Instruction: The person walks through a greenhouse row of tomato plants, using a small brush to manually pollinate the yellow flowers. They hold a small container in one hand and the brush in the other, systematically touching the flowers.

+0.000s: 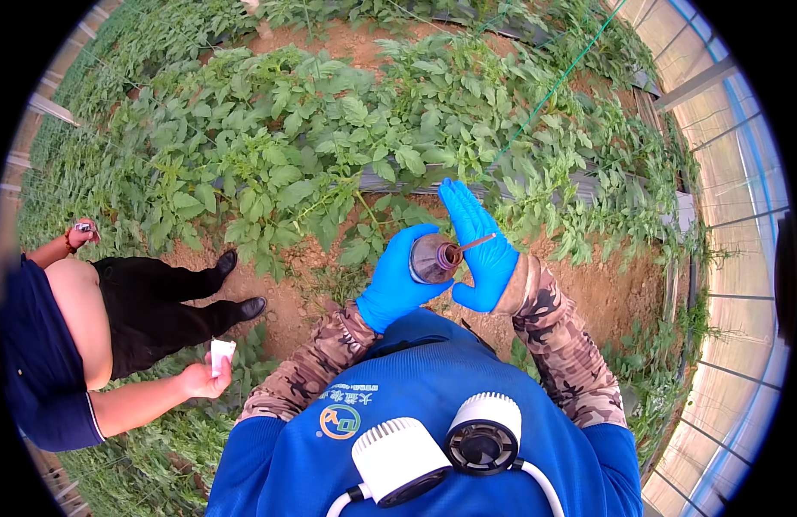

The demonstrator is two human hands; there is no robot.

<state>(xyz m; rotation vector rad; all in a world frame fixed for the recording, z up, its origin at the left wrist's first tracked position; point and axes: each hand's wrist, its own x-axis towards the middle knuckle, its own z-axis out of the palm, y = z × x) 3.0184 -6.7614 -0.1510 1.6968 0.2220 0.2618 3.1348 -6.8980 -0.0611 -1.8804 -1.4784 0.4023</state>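
A plastic bottle (427, 258) with an uncapped mouth is gripped in my left hand (393, 279), which wears a blue glove. The bottle tilts with its mouth towards my right hand, and dark residue shows on its wall and neck. From the mouth sticks out a thin brownish stick (478, 243); its lower end is hidden inside. My right hand (483, 255), also blue-gloved, is held flat beside the mouth, fingers stretched and thumb apart. The stick crosses in front of its palm, and I see no grip on it. Camouflage sleeves cover both forearms.
Leafy tomato-like plants (295, 142) grow in rows ahead over plastic mulch (405, 179). A green string (556, 84) slants down to the right. At left another person (146, 310) holds a small white packet (222, 357). A greenhouse wall (737, 258) runs along the right.
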